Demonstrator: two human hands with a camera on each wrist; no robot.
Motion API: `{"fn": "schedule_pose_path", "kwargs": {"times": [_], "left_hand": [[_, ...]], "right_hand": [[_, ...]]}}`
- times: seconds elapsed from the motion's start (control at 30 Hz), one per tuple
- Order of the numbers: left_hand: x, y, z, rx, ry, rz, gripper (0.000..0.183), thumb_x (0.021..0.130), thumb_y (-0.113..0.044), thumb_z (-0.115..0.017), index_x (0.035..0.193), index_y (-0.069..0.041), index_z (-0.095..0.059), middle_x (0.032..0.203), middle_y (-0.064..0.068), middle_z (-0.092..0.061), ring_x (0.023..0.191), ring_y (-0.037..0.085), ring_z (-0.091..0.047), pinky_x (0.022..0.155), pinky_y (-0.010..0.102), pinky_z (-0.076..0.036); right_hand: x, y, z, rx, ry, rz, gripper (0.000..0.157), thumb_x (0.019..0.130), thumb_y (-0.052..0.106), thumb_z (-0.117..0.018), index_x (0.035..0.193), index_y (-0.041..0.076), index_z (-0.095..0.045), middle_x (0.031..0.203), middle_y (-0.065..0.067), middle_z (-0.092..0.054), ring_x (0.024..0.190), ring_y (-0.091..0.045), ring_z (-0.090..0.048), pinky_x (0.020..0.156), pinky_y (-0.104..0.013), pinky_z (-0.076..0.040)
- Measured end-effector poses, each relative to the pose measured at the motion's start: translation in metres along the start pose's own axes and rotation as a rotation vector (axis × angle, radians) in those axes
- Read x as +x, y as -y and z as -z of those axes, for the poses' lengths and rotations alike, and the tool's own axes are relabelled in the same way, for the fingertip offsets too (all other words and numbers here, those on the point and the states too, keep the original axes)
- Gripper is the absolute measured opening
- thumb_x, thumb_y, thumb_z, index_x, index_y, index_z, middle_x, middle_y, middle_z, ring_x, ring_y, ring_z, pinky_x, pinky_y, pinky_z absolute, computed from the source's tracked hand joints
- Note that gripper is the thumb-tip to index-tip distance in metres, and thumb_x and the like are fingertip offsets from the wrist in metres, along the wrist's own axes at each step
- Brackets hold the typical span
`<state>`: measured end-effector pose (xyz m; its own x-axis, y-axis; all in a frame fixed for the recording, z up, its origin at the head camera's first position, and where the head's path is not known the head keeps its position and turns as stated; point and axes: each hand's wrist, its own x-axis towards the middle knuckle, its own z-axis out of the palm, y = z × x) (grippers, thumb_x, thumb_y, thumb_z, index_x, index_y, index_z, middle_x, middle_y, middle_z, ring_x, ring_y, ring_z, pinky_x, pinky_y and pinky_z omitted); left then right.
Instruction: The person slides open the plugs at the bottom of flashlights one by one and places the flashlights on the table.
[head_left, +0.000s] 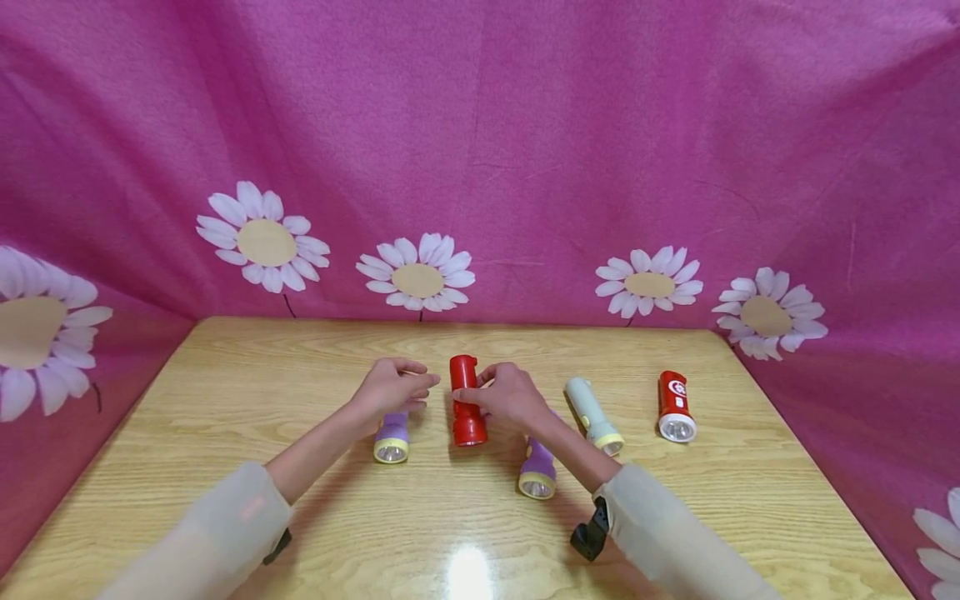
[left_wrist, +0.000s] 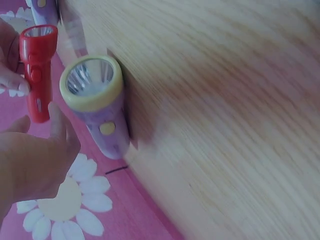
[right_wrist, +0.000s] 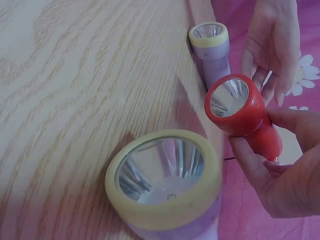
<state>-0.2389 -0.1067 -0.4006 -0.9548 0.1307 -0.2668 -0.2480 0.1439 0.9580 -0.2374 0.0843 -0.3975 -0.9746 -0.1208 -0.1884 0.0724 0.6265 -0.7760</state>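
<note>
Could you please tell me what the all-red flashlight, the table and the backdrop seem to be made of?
All-red flashlight: probably hard plastic with a glossy finish, judging by its smooth, evenly red, shiny body.
Table: wood or wood-look laminate, seemingly varnished; it shows grain and a bright glare.
Backdrop: likely matte fabric, since it hangs in soft folds.

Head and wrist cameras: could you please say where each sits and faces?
Head: on the head, facing forward and down at the table; left hand, right hand, sleeves show.
Left wrist: on that wrist, facing the red torch and cloth; both hands show.
Right wrist: on that wrist, facing the red torch; both hands show.
Wrist views share red torch and cloth.
</note>
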Motion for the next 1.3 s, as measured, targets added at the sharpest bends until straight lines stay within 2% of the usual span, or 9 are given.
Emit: {"fn": "schedule_pose_path", "kwargs": {"times": [0.23, 0.53, 0.7, 1.03, 1.3], "left_hand": [[0.002, -0.001, -0.012, -0.039, 0.030, -0.003, 0.053, 0.080, -0.017, -0.071, 0.121, 0.008, -0.048, 0.108, 0.021, -0.057, 0.098, 0.038, -0.059, 0.083, 0.044, -0.050], [0.005, -0.002, -0.022, -0.090, 0.027, -0.017, 0.047, 0.079, -0.012, -0.071, 0.115, 0.007, -0.049, 0.097, 0.019, -0.063, 0.086, 0.027, -0.064, 0.083, 0.045, -0.050], [0.005, -0.003, -0.024, -0.098, 0.019, -0.025, 0.040, 0.080, -0.011, -0.071, 0.110, 0.008, -0.052, 0.098, 0.019, -0.063, 0.081, 0.023, -0.065, 0.084, 0.045, -0.049], [0.005, -0.001, -0.025, -0.141, 0.010, -0.026, 0.042, 0.079, -0.010, -0.072, 0.111, 0.008, -0.051, 0.096, 0.019, -0.064, 0.079, 0.024, -0.066, 0.075, 0.037, -0.054], [0.005, -0.002, -0.024, -0.150, 0.021, -0.047, 0.039, 0.080, -0.009, -0.071, 0.111, 0.006, -0.052, 0.098, 0.018, -0.061, 0.079, 0.024, -0.065, 0.077, 0.041, -0.054]], "right_hand": [[0.000, 0.002, -0.002, -0.016, -0.017, 0.025, 0.041, 0.072, 0.035, -0.078, 0.092, 0.004, -0.061, 0.074, -0.007, -0.062, 0.066, -0.025, -0.064, 0.053, -0.029, -0.053], [-0.003, 0.007, -0.002, -0.017, -0.006, 0.030, 0.039, 0.072, 0.034, -0.077, 0.092, 0.006, -0.060, 0.074, -0.006, -0.063, 0.064, -0.024, -0.065, 0.053, -0.028, -0.052], [-0.003, 0.009, -0.003, -0.059, -0.020, 0.051, 0.038, 0.071, 0.037, -0.077, 0.089, 0.008, -0.061, 0.069, -0.003, -0.063, 0.066, -0.025, -0.065, 0.054, -0.027, -0.050], [-0.003, 0.010, -0.004, -0.147, -0.065, 0.092, 0.037, 0.070, 0.041, -0.075, 0.086, 0.011, -0.062, 0.067, 0.001, -0.061, 0.061, -0.014, -0.057, 0.051, -0.027, -0.045], [-0.004, 0.009, -0.003, -0.139, -0.062, 0.117, 0.039, 0.070, 0.043, -0.075, 0.088, 0.011, -0.060, 0.071, 0.000, -0.061, 0.065, -0.014, -0.057, 0.053, -0.028, -0.046]]}}
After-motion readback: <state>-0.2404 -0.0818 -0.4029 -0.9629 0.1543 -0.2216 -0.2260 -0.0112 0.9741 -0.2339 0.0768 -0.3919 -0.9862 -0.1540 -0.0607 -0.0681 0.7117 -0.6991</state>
